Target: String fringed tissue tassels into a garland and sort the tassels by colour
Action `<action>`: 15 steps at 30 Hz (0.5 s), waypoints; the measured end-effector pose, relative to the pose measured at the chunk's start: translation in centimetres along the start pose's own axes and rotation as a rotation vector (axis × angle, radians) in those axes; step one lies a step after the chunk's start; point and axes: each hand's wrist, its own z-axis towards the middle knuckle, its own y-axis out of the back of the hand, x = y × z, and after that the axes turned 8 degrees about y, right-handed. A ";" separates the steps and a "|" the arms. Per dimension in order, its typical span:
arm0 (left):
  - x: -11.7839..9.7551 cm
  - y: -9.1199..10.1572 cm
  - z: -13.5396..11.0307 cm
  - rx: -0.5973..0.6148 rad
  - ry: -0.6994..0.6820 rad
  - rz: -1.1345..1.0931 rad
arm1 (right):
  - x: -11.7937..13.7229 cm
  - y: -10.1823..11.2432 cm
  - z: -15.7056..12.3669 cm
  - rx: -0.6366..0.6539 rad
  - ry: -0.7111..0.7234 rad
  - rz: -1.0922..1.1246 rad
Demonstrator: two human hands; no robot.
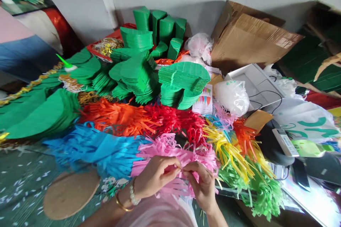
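Observation:
My left hand (162, 175), with a pearl bracelet and a gold bangle at its wrist, is closed in a pinch. My right hand (201, 182) is pinched too, its fingertips almost meeting those of the left. Whatever sits between the fingertips is too small to make out. Right beneath both hands spreads a pile of pink fringed strips (160, 150), and paler pink fringe hangs just below the fingers. Blue fringe (106, 150) lies to the left of the pink, with orange fringe (114, 117) and red fringe (176, 118) behind it.
Stacks of green cut pieces (183, 74) fill the back of the table. Yellow fringe (231, 149) and light green fringe (266, 191) lie at the right. A cardboard box (253, 42), plastic bags (231, 95) and a round brown board (70, 195) surround the work. A person (23, 53) stands far left.

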 end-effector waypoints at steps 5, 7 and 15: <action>-0.3 -0.1 0.2 0.003 -0.023 0.090 | -0.4 -0.5 -0.5 -0.023 -0.165 0.178; -0.1 -0.5 0.1 -0.024 -0.058 0.116 | -0.6 -0.6 -0.6 -0.026 -0.220 0.248; 1.1 -2.1 -0.3 -0.178 -0.170 0.288 | -1.0 -0.6 -0.6 -0.086 -0.318 0.397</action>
